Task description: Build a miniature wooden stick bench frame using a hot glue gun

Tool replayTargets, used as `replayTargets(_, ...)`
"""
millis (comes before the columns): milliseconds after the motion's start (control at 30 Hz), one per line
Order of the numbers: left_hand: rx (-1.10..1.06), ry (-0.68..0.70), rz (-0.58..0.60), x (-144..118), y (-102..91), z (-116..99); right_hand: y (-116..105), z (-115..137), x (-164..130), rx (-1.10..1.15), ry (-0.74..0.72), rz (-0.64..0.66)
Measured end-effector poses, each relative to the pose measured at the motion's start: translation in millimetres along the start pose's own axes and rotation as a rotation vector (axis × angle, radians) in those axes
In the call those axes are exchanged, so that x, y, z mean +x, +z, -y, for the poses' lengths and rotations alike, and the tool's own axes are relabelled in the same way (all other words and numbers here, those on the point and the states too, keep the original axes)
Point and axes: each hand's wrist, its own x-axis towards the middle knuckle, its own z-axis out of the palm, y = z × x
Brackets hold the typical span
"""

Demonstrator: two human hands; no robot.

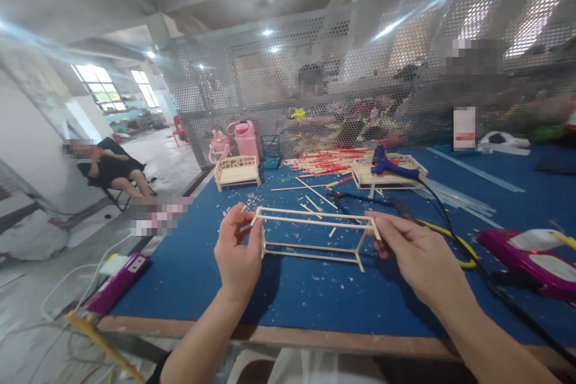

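Observation:
A long box-shaped frame of thin wooden sticks (310,221) is held between my two hands over the blue tabletop (189,288). My left hand (238,240) pinches its upper left corner. At the opposite end, my right hand (405,243) grips the upper right corner between thumb and fingers. The lower rails hang close above the table or touch it; I cannot tell which. Behind the frame lie loose sticks (319,192) and wood scraps. Blue-handled pliers (355,198) rest just beyond its right half.
A small stick-built bench (237,171) stands at the back left. A blue glue gun (391,167) lies on another stick structure (360,177), near red-and-plain sticks (333,161) and clear glue sticks (459,195). Purple power strips (119,282) flank the table. A person (112,165) sits at left.

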Motion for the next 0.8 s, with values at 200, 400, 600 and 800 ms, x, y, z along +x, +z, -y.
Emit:
replayTargets(200,0.029,-0.034,0.0,4.2,1.4,-1.2,4.4,2.4,2.9,0.043,0.044,0.021)
replayTargets(400,0.008,-0.043,0.067,18.3,-3.1,7.9,8.9,21.0,30.5,-0.045,0.069,0.285)
replayTargets(600,-0.019,-0.003,0.187,14.8,-7.5,27.7,10.7,21.6,70.6,0.023,0.135,0.42)
replayTargets(800,0.008,-0.117,0.232,13.9,-3.6,33.2,6.0,0.9,74.9,0.131,0.155,0.373)
